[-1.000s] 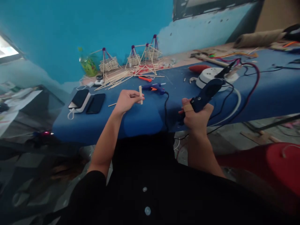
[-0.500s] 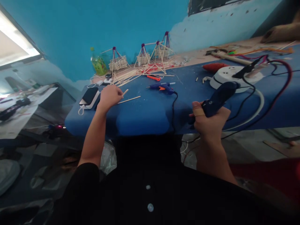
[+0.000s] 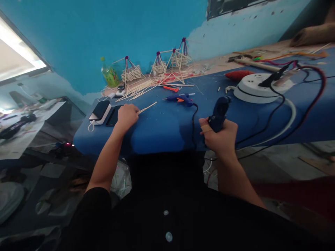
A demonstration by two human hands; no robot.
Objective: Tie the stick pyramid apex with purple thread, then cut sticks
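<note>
Near the table's left front, my left hand (image 3: 128, 118) is closed in a pinch on thin wooden sticks (image 3: 147, 107). Their free ends point right, and the fingertips are partly hidden behind the hand. My right hand (image 3: 221, 137) wraps round a dark blue hand tool (image 3: 219, 111) with a pivot, held upright above the front edge; its exact kind is not clear. A tan bandage is round the thumb. Between the hands, farther back, a blue glue gun (image 3: 181, 99) lies on its side. An orange utility knife (image 3: 170, 88) rests behind it.
Stick models (image 3: 131, 74) with purple tops stand along the wall, beside loose sticks (image 3: 140, 90) and a green-yellow bottle (image 3: 110, 75). A phone on a white power bank (image 3: 100, 113) lies left, near a dark flat device (image 3: 113, 116). A white power strip (image 3: 255, 92) with cables sits right.
My left hand has moved slightly right and down, and the sticks in it now lie nearly side by side. My right hand has moved left with the blue tool, which has turned more upright.
</note>
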